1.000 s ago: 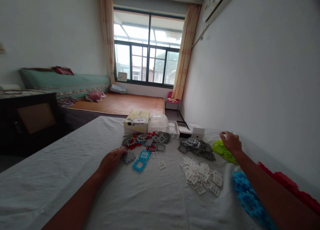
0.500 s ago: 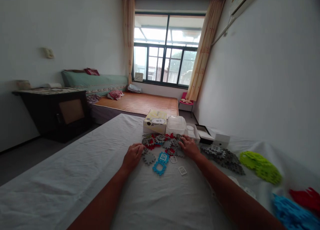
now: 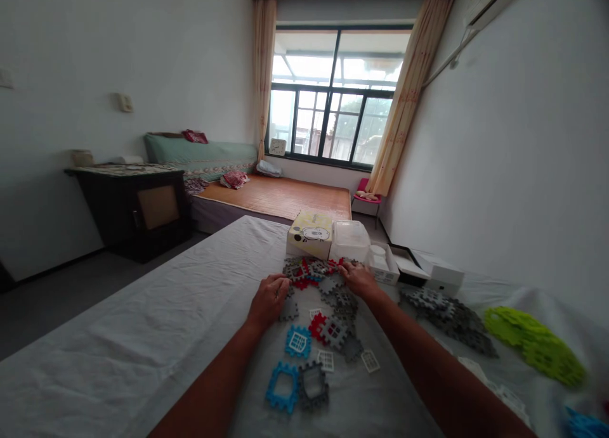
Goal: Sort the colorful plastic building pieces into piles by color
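A heap of interlocking toy building plates (image 3: 309,270), grey and red with a little blue, lies between my hands on the white sheet. At the heap's left edge rests my left hand (image 3: 269,300), fingers loosely bent against a grey plate (image 3: 288,310). My right hand (image 3: 358,278) touches the heap's right side with fingers apart. Nearer me are a red plate (image 3: 316,328), a grey window plate (image 3: 333,332), a blue plate with a white window insert (image 3: 298,341), a blue frame (image 3: 270,387) and a grey frame (image 3: 326,387). Loose white window inserts (image 3: 370,360) lie beside them.
Behind the heap stand a yellow-and-white cartoon box (image 3: 297,243), a clear plastic container (image 3: 351,234) and small open boxes (image 3: 392,272). To the right are piles of grey plates (image 3: 457,321) and lime-green plates (image 3: 535,346), with blue plates (image 3: 583,422) at the corner.
Several plates have spread from the heap towards me, with red and grey ones now in front. The two blue pieces lie apart, nearer me. The view has turned slightly left.
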{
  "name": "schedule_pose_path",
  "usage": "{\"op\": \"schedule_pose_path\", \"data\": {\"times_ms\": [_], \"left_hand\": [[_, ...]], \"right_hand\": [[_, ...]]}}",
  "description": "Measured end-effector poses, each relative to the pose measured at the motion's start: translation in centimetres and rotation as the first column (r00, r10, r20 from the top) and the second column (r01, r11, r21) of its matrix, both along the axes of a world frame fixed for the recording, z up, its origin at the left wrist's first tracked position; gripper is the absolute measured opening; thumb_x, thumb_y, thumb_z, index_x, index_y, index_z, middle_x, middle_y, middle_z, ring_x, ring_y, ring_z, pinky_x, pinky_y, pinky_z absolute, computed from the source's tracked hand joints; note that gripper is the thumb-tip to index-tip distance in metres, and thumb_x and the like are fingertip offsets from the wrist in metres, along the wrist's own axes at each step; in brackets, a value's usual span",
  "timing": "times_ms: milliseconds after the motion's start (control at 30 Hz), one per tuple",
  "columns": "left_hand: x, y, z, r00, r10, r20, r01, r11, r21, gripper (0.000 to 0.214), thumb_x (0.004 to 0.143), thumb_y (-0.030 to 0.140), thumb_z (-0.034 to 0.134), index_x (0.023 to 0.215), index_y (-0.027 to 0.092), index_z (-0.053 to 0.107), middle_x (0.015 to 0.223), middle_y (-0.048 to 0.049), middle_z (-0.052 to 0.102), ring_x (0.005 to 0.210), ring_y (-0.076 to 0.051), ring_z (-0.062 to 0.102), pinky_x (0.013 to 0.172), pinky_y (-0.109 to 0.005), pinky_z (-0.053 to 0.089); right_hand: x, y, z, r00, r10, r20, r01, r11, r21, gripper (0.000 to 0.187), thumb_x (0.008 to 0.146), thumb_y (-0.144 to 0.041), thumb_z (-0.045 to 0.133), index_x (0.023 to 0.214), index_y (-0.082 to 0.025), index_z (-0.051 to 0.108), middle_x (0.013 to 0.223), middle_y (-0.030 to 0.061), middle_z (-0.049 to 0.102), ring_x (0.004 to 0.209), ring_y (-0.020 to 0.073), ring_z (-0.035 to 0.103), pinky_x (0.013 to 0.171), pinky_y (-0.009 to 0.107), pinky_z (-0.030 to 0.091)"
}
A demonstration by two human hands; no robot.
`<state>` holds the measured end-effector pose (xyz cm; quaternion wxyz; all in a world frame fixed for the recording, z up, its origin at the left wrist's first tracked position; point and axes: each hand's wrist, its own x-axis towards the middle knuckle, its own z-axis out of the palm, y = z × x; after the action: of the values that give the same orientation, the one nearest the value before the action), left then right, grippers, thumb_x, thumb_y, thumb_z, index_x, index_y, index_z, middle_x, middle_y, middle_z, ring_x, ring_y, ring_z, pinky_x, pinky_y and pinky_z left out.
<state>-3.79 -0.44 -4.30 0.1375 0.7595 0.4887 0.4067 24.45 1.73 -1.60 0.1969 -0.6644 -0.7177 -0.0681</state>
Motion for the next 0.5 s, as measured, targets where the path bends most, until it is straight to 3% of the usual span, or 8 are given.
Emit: {"op": "schedule_pose_path", "data": {"times_ms": [133, 233, 300, 400, 500], "left_hand": [[0.0, 0.1, -0.2, 1.000, -0.016, -0.004, 0.016, 1.000, -0.016, 0.043, 0.093, 0.042, 0.033, 0.096, 0.021, 0.071, 0.110, -0.0078, 0.065, 0.107, -0.022, 0.056, 0.098, -0.037, 0.041], [0.1, 0.1, -0.3, 1.000, -0.014, 0.007, 0.014, 1.000, -0.018, 0.043, 0.094, 0.041, 0.032, 0.095, 0.021, 0.070, 0.110, -0.0078, 0.065, 0.105, -0.022, 0.056, 0.097, -0.037, 0.042], [0.1, 0.0, -0.3, 1.000, -0.011, 0.013, 0.011, 1.000, -0.013, 0.044, 0.094, 0.041, 0.032, 0.095, 0.020, 0.070, 0.108, -0.0078, 0.065, 0.105, -0.022, 0.056, 0.097, -0.037, 0.042], [0.2, 0.0, -0.3, 1.000, -0.013, 0.014, 0.013, 1.000, -0.010, 0.045, 0.094, 0.041, 0.031, 0.094, 0.020, 0.071, 0.107, -0.0081, 0.065, 0.104, -0.022, 0.057, 0.096, -0.037, 0.042], [0.1, 0.1, -0.4, 1.000, -0.009, 0.016, 0.010, 1.000, -0.006, 0.045, 0.094, 0.041, 0.032, 0.094, 0.020, 0.071, 0.106, -0.0078, 0.065, 0.103, -0.021, 0.057, 0.096, -0.036, 0.042]], "right_hand": [[-0.9, -1.2, -0.4, 0.985, -0.163, 0.051, 0.168, 0.980, -0.112, 0.042, 0.093, -0.055, 0.032, 0.109, -0.029, 0.062, 0.108, 0.0098, 0.064, 0.100, 0.0276, 0.058, 0.080, 0.049, 0.044], [-1.1, -2.5, -0.2, 0.990, -0.110, 0.086, 0.125, 0.974, -0.192, 0.043, 0.093, -0.055, 0.029, 0.103, -0.031, 0.064, 0.110, 0.0065, 0.063, 0.102, 0.0275, 0.056, 0.080, 0.048, 0.044], [-0.8, -2.7, 0.1, 0.992, -0.099, 0.078, 0.111, 0.979, -0.172, 0.045, 0.096, -0.049, 0.025, 0.099, -0.027, 0.064, 0.108, 0.0074, 0.063, 0.104, 0.0254, 0.055, 0.084, 0.043, 0.043], [-0.2, -1.4, 0.4, 0.993, -0.104, 0.061, 0.110, 0.989, -0.099, 0.042, 0.098, -0.035, 0.025, 0.102, -0.019, 0.063, 0.111, 0.0123, 0.062, 0.111, 0.0236, 0.051, 0.093, 0.038, 0.037], [-0.1, 0.7, 0.1, 0.998, -0.050, 0.041, 0.054, 0.993, -0.106, 0.035, 0.097, -0.032, 0.031, 0.106, -0.021, 0.063, 0.114, 0.0106, 0.063, 0.112, 0.0218, 0.052, 0.097, 0.034, 0.034]]}}
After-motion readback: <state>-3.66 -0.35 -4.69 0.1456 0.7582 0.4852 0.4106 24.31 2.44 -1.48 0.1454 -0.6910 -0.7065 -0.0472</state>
